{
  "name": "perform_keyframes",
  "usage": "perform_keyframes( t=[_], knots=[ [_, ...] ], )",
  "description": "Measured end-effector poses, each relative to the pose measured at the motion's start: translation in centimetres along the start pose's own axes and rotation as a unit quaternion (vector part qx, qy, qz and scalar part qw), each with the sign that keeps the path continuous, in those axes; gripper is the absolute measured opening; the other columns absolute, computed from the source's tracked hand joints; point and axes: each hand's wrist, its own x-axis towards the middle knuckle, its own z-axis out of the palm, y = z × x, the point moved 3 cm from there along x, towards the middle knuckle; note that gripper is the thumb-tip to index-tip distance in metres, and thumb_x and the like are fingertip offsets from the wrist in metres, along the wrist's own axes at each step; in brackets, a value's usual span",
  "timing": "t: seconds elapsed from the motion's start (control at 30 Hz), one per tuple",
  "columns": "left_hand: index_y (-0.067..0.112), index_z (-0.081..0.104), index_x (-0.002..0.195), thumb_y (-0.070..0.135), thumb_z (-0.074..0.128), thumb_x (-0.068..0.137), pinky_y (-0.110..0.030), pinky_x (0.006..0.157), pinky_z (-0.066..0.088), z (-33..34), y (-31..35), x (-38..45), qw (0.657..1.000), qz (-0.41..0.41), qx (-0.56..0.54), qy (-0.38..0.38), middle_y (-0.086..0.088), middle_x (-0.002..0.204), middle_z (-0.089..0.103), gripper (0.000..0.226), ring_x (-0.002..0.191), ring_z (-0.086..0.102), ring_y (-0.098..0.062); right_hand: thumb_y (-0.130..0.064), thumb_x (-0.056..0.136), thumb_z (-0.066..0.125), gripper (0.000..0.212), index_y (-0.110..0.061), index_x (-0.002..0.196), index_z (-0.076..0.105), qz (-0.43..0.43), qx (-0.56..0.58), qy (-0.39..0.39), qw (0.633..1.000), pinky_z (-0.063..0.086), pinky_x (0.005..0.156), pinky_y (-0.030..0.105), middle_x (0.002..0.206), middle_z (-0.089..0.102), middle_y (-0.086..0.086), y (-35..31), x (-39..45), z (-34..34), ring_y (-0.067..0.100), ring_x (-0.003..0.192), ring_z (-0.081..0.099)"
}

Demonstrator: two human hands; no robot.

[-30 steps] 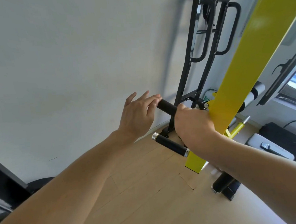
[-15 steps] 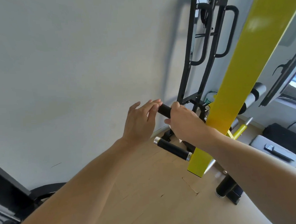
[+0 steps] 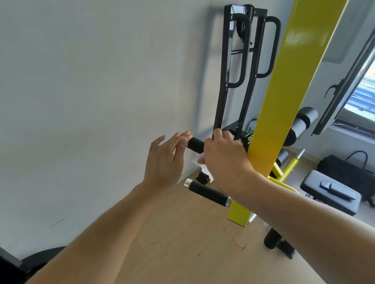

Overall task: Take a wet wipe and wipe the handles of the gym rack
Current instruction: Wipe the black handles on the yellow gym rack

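Note:
A yellow gym rack post (image 3: 289, 91) runs from the top right down to the middle. Two black foam handles stick out of it to the left. My right hand (image 3: 225, 159) wraps around the upper handle (image 3: 195, 144) with a white wet wipe (image 3: 202, 165) under its palm; a corner of the wipe hangs below the thumb. The straight fingers of my left hand (image 3: 165, 158) touch the free end of that handle. The lower handle (image 3: 207, 194), with silver end caps, is bare and untouched.
A black frame with curved grips (image 3: 239, 72) leans on the white wall behind. Black roller pads (image 3: 301, 124), a grey case (image 3: 330, 192) and a black bag (image 3: 351, 175) lie at the right by the window. Wooden floor spreads below.
My right hand slid left along the upper handle, then back toward the post. A corner of the white wipe now shows below it. My left hand stayed at the handle's end.

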Motion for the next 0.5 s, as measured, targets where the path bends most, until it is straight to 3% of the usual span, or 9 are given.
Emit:
perform_keyframes(
  t=[0.13, 0.3, 0.43, 0.5],
  knots=[
    [0.023, 0.066, 0.133, 0.036, 0.027, 0.106, -0.038, 0.121, 0.028, -0.1, 0.0, -0.1, 1.000, -0.010, -0.003, -0.007, 0.013, 0.138, 0.064, 0.049, 0.129, 0.057, -0.004, -0.018, 0.100, 0.058, 0.041, -0.008, 0.137, 0.046, -0.009, 0.049, -0.004, 0.999, 0.058, 0.077, 0.032, 0.124, 0.061, 0.008, -0.2, -1.1, 0.0, 0.022, 0.106, 0.065],
    [0.022, 0.065, 0.134, 0.043, 0.023, 0.105, -0.039, 0.121, 0.028, -0.2, 0.1, -0.2, 1.000, -0.020, 0.002, -0.007, 0.008, 0.139, 0.064, 0.056, 0.131, 0.058, -0.010, -0.019, 0.098, 0.062, 0.035, -0.012, 0.131, 0.052, -0.013, 0.121, -0.001, 0.993, 0.054, 0.086, 0.034, 0.120, 0.065, 0.007, -0.6, 0.6, 0.8, 0.023, 0.106, 0.065],
    [0.022, 0.065, 0.133, 0.047, 0.016, 0.103, -0.036, 0.120, 0.029, -0.2, -0.1, -0.1, 1.000, -0.008, 0.022, 0.000, 0.005, 0.136, 0.066, 0.064, 0.128, 0.061, -0.012, -0.015, 0.101, 0.048, 0.016, -0.007, 0.110, 0.058, -0.006, 0.194, -0.002, 0.981, 0.048, 0.075, 0.038, 0.099, 0.064, 0.012, -1.7, 2.3, 0.6, 0.030, 0.092, 0.063],
    [0.023, 0.066, 0.133, 0.048, 0.015, 0.103, -0.040, 0.120, 0.030, -0.4, -0.1, 0.0, 0.999, 0.003, 0.042, 0.004, 0.006, 0.136, 0.067, 0.064, 0.131, 0.060, -0.014, -0.017, 0.100, 0.056, 0.019, -0.006, 0.116, 0.060, 0.001, 0.184, -0.041, 0.982, 0.053, 0.085, 0.037, 0.104, 0.066, 0.011, -1.5, 2.5, 0.4, 0.026, 0.094, 0.066]
  ],
)
